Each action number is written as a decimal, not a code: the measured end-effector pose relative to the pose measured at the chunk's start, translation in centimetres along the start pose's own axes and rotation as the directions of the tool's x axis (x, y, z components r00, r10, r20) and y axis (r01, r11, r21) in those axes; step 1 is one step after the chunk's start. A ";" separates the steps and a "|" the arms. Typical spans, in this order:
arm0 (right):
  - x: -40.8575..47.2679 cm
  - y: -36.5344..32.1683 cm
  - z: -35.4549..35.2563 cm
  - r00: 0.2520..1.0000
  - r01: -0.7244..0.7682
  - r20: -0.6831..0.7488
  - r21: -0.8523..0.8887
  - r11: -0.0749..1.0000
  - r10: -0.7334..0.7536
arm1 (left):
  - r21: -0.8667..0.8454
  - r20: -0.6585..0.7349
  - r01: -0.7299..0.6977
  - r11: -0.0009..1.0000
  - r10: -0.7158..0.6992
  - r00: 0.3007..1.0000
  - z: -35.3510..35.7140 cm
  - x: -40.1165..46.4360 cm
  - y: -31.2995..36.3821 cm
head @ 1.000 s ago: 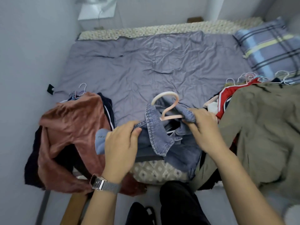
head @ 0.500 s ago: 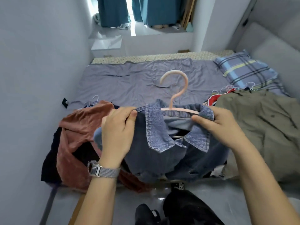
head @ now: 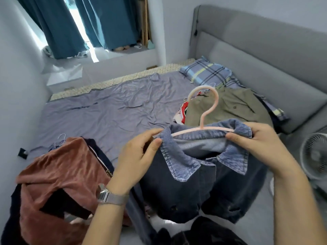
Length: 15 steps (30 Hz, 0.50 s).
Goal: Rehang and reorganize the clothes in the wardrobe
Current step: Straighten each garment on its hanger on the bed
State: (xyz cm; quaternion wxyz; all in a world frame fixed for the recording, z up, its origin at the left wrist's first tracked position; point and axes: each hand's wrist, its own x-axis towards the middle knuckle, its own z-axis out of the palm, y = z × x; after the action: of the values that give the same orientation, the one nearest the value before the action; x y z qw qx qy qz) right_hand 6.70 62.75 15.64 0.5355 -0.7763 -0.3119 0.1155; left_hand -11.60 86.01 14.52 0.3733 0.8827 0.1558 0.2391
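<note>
A blue denim jacket [head: 200, 177] hangs on a pink hanger [head: 205, 112], held up in front of me over the bed's near edge. My left hand [head: 136, 160] pinches the jacket's left shoulder by the collar. My right hand [head: 256, 144] grips the right shoulder and the hanger's end. The hook points upward. A rust-brown garment [head: 58, 181] tops a pile of dark clothes at the left. An olive shirt [head: 230, 106] lies over a second pile at the right, with a red and white garment [head: 183, 110] beside it.
The bed's purple sheet [head: 109, 112] stretches behind the jacket. A plaid pillow [head: 205, 71] lies against the grey headboard [head: 265, 55]. A white fan [head: 313, 156] stands at the right. Teal curtains [head: 70, 23] hang at the back, and a white side table [head: 65, 75] sits beside the bed.
Both hands have lifted the jacket on its hanger off the bed and carried it to the right. My view has turned right, bringing the headboard and fan in.
</note>
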 end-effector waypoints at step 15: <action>-2.9 12.5 -20.8 0.973 -0.141 -0.215 -0.288 0.947 0.080 | -0.331 0.124 0.176 0.927 -0.143 0.982 21.3 6.0 11.9</action>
State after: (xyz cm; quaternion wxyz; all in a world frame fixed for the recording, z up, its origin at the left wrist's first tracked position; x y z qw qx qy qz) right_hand 19.65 42.28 12.21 0.4325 -0.8727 -0.2260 0.0176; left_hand 6.07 68.29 12.15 0.5456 0.7999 0.1650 0.1878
